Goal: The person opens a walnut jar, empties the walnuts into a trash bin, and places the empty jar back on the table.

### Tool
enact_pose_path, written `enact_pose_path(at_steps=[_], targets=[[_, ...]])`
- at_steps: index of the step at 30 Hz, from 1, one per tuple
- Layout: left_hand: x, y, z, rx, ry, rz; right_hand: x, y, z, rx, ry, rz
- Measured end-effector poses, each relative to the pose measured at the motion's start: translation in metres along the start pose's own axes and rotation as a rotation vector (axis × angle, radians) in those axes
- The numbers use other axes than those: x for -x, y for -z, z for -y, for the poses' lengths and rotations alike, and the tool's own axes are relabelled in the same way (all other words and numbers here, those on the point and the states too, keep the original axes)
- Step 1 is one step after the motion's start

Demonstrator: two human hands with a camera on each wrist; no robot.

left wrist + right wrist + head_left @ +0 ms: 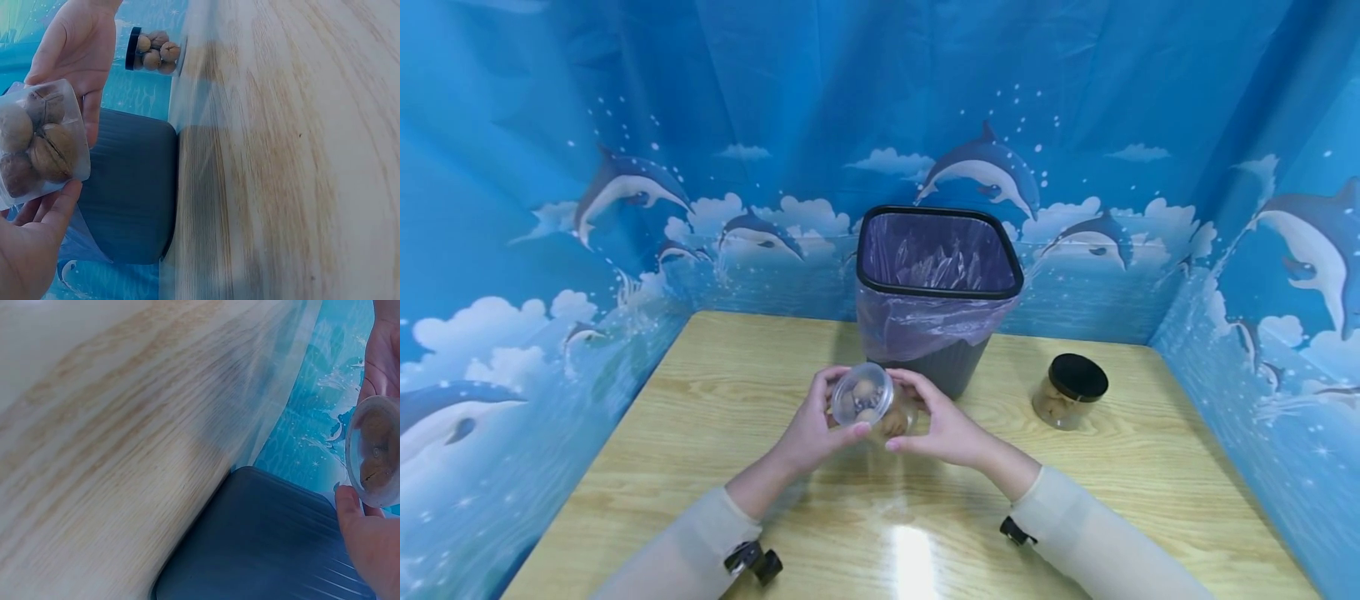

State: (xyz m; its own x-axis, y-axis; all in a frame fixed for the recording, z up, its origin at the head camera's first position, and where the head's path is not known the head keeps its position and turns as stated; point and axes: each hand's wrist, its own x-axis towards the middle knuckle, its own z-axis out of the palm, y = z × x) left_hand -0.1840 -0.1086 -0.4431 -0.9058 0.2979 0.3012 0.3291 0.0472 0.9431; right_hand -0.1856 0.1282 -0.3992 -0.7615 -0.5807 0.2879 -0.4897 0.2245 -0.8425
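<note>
Both hands hold a clear plastic jar (pixel 896 417) of walnuts (pixel 53 153) above the table, in front of the bin. The jar is tilted, with one round end facing up and to the left in the head view. My left hand (pixel 816 427) grips its left side, the thumb along the near side. My right hand (pixel 946 425) grips the other side, with its fingers over the far side and the thumb near the front. In the right wrist view, walnuts show through the jar's round end (pixel 375 453).
A dark waste bin (pixel 951 360) with a purple liner bag (pixel 917 321) stands at the table's back edge, behind the hands. To the right stands another walnut jar (pixel 1060 408) with a black lid (pixel 1078 377). Blue dolphin-print curtains (pixel 820 100) surround the wooden table (pixel 715 375).
</note>
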Motion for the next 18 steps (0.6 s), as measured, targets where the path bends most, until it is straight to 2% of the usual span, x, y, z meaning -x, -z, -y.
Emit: enact_pose_path(at_steps=[11, 18], targets=[[0.0006, -0.0022, -0.0009, 0.040, 0.012, 0.007, -0.0003, -0.0010, 0.0006, 0.039, -0.008, -0.026], [-0.0015, -0.0038, -0.0017, 0.051, 0.010, 0.041, 0.0012, 0.0020, 0.0014, 0.052, -0.007, -0.032]])
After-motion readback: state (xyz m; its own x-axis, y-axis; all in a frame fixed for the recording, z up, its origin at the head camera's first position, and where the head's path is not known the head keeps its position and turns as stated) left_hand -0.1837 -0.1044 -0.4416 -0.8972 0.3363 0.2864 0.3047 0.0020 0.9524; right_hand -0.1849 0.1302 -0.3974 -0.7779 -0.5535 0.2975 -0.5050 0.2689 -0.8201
